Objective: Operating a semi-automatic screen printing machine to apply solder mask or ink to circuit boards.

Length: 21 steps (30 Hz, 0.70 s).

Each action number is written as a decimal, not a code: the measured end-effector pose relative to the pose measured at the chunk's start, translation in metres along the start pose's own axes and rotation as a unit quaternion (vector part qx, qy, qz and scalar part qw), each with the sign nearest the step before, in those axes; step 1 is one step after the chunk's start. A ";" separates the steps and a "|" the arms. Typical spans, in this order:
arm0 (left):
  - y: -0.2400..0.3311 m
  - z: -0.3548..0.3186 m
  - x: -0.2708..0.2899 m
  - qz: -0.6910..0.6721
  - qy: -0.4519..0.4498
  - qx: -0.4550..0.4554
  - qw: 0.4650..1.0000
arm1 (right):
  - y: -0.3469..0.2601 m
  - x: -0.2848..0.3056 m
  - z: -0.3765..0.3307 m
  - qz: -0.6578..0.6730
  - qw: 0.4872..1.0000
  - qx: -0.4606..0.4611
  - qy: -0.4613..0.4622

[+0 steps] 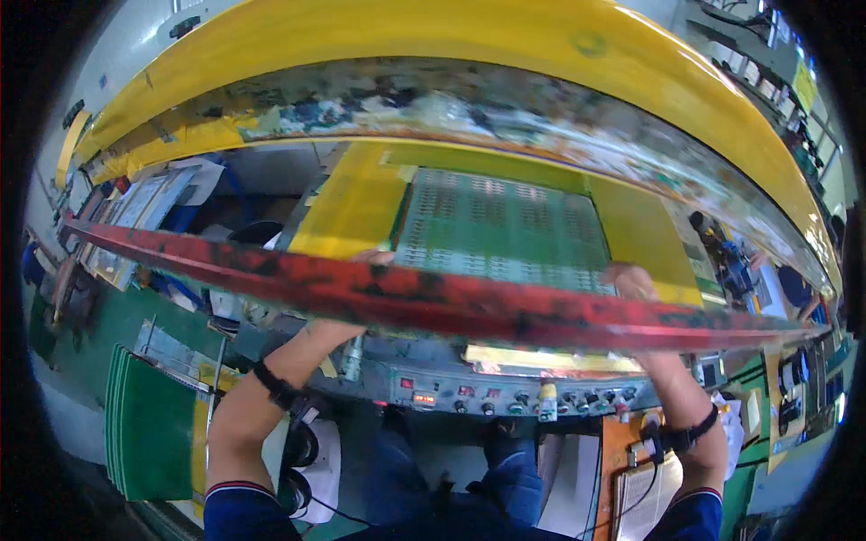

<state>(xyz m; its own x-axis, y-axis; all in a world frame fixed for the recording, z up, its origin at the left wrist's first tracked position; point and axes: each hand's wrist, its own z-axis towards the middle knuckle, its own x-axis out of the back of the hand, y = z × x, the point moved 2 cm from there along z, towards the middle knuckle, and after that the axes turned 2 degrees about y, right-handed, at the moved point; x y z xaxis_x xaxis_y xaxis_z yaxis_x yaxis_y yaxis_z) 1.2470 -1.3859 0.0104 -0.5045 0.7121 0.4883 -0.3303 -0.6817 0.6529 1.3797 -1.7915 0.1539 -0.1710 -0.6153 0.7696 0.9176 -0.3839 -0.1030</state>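
Note:
A green circuit board panel (pixel 505 230) with rows of pale pads lies on the machine bed under a raised screen frame. Its near side is smeared by motion. My left hand (pixel 373 258) is at the panel's near left edge, closed on it, mostly behind the red front bar. At the near right corner, my right hand (pixel 634 280) has its fingers curled against the panel; they are blurred. Both forearms reach in beneath the red, green-stained front bar (pixel 433 299) of the frame, which crosses in front of my wrists and hides the panel's near edge.
Yellow sheets (pixel 347 203) flank the panel. Overhead curves a large yellow machine cover (pixel 433 32). Below the bar runs a control panel (pixel 433 388) with knobs, with a small bottle (pixel 548 403) before it. Green boards (pixel 149 424) stand at left; a wooden surface (pixel 618 460) is at right.

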 end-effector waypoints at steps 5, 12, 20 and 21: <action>0.118 -0.043 0.032 0.074 -0.032 -0.053 0.995 | -0.185 0.089 0.032 -0.046 0.980 0.191 0.004; 0.169 -0.139 0.014 -0.012 -0.212 0.052 0.976 | -0.267 0.148 0.016 -0.081 0.972 0.218 0.027; 0.173 -0.188 -0.016 -0.020 -0.257 0.038 0.965 | -0.271 0.130 -0.034 -0.176 0.940 0.289 -0.037; 0.170 -0.203 -0.008 -0.004 -0.243 0.061 0.968 | -0.253 0.099 -0.038 -0.110 0.954 0.264 -0.089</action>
<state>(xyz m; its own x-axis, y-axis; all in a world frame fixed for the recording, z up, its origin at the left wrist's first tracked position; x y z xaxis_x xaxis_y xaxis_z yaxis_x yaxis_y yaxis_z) 1.0327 -1.5413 0.0002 -0.0569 0.7330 0.6778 -0.2210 -0.6713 0.7075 1.1167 -1.7813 0.2323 -0.3593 -0.4154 0.8356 0.9277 -0.0615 0.3683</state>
